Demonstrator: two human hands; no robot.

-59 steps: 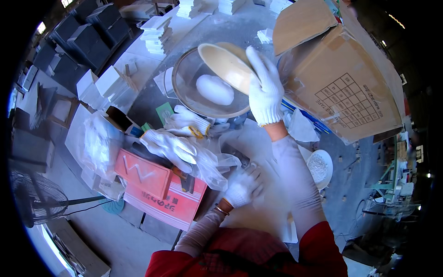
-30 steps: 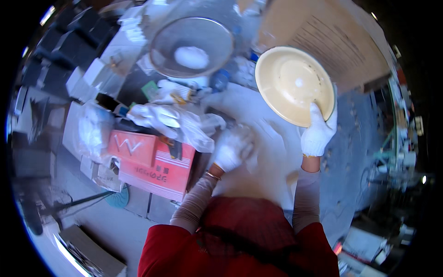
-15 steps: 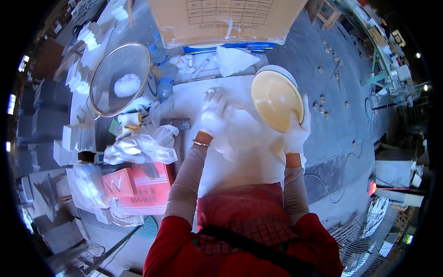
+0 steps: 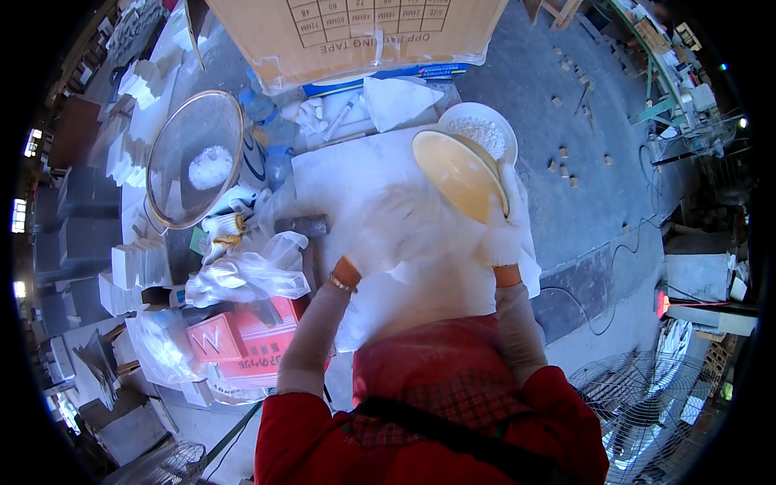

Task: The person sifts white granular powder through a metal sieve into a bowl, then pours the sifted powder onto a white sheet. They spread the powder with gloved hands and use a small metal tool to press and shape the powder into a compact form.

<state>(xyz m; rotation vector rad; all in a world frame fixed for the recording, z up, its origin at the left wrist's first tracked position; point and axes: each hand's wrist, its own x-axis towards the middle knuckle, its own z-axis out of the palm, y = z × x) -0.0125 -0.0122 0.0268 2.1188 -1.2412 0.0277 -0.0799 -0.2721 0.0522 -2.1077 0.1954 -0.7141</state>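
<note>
My gloved right hand (image 4: 503,236) grips the near right rim of a pale yellow bowl (image 4: 457,173), which is tilted with its inside toward me. Behind it stands a white bowl (image 4: 499,123) of white granules, partly covered by the yellow one. My left hand (image 4: 378,246), also in a white glove, is over a white-covered work surface (image 4: 436,283); motion smears its fingers. A dark hammer-like head (image 4: 303,226) lies left of that hand.
A round sieve (image 4: 194,162) with white material in it stands at the left, beside plastic bottles (image 4: 260,107). Crumpled plastic bags (image 4: 250,271) and a red box (image 4: 259,335) lie nearer. A large carton (image 4: 364,40) stands at the back. A wire fan guard (image 4: 647,404) is at the lower right.
My left hand has come back toward me over the white surface. The yellow bowl has shifted left and tilted more, uncovering the granules in the white bowl. The whole view has shifted slightly.
</note>
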